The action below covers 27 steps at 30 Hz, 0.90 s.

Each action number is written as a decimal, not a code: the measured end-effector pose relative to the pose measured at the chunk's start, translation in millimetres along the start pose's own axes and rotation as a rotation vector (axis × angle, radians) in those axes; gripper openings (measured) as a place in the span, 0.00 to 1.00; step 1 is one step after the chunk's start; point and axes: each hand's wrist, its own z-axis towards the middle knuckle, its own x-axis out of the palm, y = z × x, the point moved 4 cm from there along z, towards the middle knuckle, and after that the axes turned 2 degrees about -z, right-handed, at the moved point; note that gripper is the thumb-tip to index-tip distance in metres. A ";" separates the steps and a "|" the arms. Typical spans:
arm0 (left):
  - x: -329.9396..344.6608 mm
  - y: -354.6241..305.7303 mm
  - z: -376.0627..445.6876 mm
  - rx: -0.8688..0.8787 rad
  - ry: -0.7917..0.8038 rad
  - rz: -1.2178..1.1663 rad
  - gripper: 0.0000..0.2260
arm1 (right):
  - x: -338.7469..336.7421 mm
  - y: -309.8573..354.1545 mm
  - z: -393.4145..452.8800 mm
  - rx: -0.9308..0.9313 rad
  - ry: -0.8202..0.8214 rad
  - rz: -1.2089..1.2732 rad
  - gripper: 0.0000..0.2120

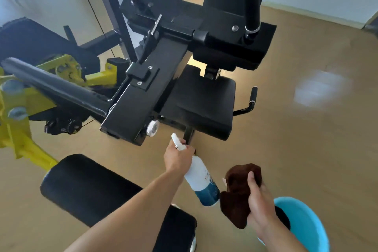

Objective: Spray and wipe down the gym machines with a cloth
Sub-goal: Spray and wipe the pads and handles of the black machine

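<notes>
My left hand [177, 157] grips the neck of a white spray bottle [201, 180] with a blue label; its nozzle points up toward the black gym machine [143, 96]. My right hand [259, 198] holds a bunched brown cloth [239, 186] just right of the bottle, low in the view. The machine's black padded seat [202, 104] lies a little above my hands, with an upright back pad and two black handles behind it. A black roller pad [81, 186] sits at lower left under my left forearm.
A blue bucket [306, 225] stands on the floor under my right wrist. Yellow frame parts [18, 112] and a long black padded bar [55, 86] stick out at left. Tan floor spreads to the right; white walls stand behind.
</notes>
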 end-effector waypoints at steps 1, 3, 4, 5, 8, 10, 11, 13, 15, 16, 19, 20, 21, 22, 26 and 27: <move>0.4 -2.1 17.1 -0.020 -0.030 -0.002 0.05 | 9.3 1.5 11.1 0.012 0.022 0.000 0.25; 3.3 -7.5 47.4 -0.052 -0.073 0.005 0.04 | 25.2 4.2 33.5 0.054 0.054 -0.018 0.22; 4.6 -9.4 60.0 -0.060 -0.090 0.006 0.04 | 30.9 4.1 44.5 0.072 0.071 -0.027 0.20; 7.3 -11.2 69.4 -0.066 -0.109 0.002 0.04 | 34.0 3.3 57.2 0.094 0.090 -0.041 0.20; 13.6 -15.5 82.2 -0.077 -0.134 -0.017 0.05 | 39.3 9.0 77.0 0.122 0.159 -0.087 0.21; 24.6 -14.8 81.0 -0.114 -0.142 -0.027 0.03 | 33.4 16.6 94.6 0.109 0.186 -0.155 0.18; 29.8 -12.8 78.9 -0.135 -0.134 -0.025 0.03 | 31.5 20.8 98.2 0.116 0.195 -0.180 0.17; 43.8 -9.5 68.2 -0.155 -0.088 -0.019 0.06 | 25.0 29.8 102.4 0.115 0.237 -0.197 0.17; 65.1 -2.6 49.5 -0.149 -0.048 -0.050 0.12 | 12.6 42.7 109.1 0.097 0.266 -0.244 0.17; 75.0 2.1 41.9 -0.147 -0.034 -0.070 0.13 | 9.7 53.7 110.2 0.072 0.265 -0.263 0.17; 102.4 25.8 22.7 -0.169 -0.055 -0.097 0.06 | 8.0 84.6 112.4 -0.049 0.288 -0.388 0.16; 110.1 33.7 17.2 -0.181 -0.057 -0.114 0.05 | 10.7 92.9 111.2 -0.106 0.299 -0.473 0.14; 117.1 40.5 13.7 -0.184 -0.059 -0.140 0.05 | 16.5 100.5 112.7 -0.190 0.331 -0.555 0.13; 122.5 45.1 10.9 -0.185 -0.052 -0.165 0.07 | 26.5 108.2 110.4 -0.283 0.368 -0.625 0.14; 119.0 51.0 22.1 -0.156 -0.054 -0.212 0.20 | 104.3 100.4 141.8 -0.683 0.643 -1.024 0.28; 113.1 51.2 31.4 -0.134 -0.058 -0.197 0.20 | 123.7 85.3 165.9 -0.816 0.673 -1.264 0.30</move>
